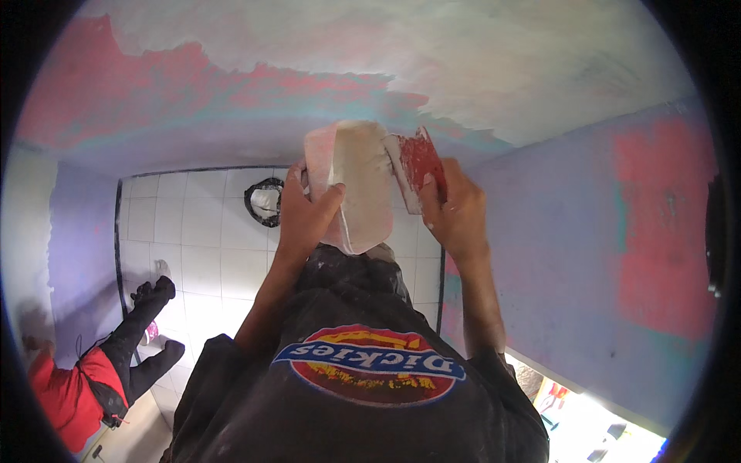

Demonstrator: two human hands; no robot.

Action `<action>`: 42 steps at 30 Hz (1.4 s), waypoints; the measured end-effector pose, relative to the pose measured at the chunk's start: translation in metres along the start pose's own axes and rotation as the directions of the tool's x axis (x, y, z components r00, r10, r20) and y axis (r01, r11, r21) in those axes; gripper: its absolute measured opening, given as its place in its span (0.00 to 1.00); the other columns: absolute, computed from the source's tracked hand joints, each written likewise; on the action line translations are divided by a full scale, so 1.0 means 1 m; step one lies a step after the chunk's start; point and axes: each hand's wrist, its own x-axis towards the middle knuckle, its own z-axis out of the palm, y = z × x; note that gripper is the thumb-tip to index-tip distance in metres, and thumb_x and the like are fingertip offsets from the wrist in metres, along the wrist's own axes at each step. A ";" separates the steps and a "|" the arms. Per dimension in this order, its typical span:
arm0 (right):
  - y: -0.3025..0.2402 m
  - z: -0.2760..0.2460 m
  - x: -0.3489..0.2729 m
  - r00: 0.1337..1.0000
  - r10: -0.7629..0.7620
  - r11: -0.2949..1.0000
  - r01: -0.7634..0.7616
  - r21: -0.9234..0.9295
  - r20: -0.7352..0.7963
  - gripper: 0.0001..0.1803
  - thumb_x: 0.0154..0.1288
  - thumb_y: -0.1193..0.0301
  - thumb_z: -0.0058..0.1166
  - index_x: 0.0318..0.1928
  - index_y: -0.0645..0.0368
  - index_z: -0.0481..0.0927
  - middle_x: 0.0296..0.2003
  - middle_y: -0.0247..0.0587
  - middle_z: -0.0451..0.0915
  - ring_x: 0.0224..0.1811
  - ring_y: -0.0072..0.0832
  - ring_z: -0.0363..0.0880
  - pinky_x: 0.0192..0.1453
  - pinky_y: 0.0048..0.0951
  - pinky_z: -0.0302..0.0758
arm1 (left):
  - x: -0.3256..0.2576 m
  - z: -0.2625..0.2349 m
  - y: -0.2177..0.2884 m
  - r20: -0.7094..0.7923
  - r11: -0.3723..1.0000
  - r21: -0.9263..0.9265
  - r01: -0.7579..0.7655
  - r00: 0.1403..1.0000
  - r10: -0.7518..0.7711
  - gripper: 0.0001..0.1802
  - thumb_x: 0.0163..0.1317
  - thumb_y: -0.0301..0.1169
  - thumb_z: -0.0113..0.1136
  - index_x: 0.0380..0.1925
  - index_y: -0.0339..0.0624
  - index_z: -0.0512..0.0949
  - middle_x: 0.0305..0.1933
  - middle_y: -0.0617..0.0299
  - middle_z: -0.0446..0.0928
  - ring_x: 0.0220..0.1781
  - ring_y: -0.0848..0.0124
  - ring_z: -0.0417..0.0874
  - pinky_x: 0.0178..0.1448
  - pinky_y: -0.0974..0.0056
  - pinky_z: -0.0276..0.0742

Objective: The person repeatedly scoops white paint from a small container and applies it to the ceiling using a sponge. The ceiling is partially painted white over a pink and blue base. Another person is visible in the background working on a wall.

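My left hand [302, 212] is wrapped round the side of a whitish-pink putty trough [367, 189], with its thumb over the near rim. Pale putty coats the trough's inside. In my right hand [461, 212] is a red putty scraper [423, 160], gripped between thumb and fingers and smeared with white along its edge. The scraper's left edge meets or nearly meets the trough's right rim; I cannot tell if they touch. Both are held up in front of my chest, close to the wall.
Ahead rises a wall [185, 73] with pink, teal and whitish patches. A purple wall [556, 231] with pink areas stands at right. On the white tiled floor [201, 262] sits a black-rimmed container [251, 204] of white material. Another person in red [73, 386] is at lower left.
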 end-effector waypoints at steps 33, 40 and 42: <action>-0.020 0.090 0.017 0.992 0.007 0.966 0.026 -0.256 0.128 0.10 0.77 0.65 0.48 0.41 0.59 0.72 0.31 0.49 0.82 0.33 0.52 0.84 0.35 0.51 0.79 | 0.008 -0.021 -0.050 0.178 0.856 -0.500 0.129 0.983 -0.044 0.54 0.55 0.29 0.64 0.74 0.36 0.38 0.70 0.40 0.59 0.74 0.52 0.64 0.78 0.47 0.61; -0.044 0.072 0.015 0.991 -0.018 0.978 0.045 -0.203 0.135 0.11 0.79 0.63 0.46 0.43 0.57 0.75 0.33 0.47 0.84 0.35 0.47 0.86 0.37 0.49 0.81 | 0.011 -0.020 -0.060 0.169 0.827 -0.545 0.137 0.984 -0.051 0.52 0.54 0.29 0.62 0.73 0.38 0.40 0.70 0.42 0.58 0.74 0.53 0.64 0.78 0.48 0.61; -0.045 0.069 0.017 0.993 -0.061 0.979 0.079 -0.187 0.100 0.11 0.80 0.63 0.46 0.44 0.57 0.76 0.34 0.47 0.84 0.35 0.47 0.86 0.38 0.48 0.81 | 0.009 -0.019 -0.057 0.177 0.832 -0.536 0.145 0.983 -0.057 0.51 0.54 0.29 0.62 0.73 0.39 0.41 0.69 0.42 0.58 0.74 0.53 0.64 0.78 0.48 0.61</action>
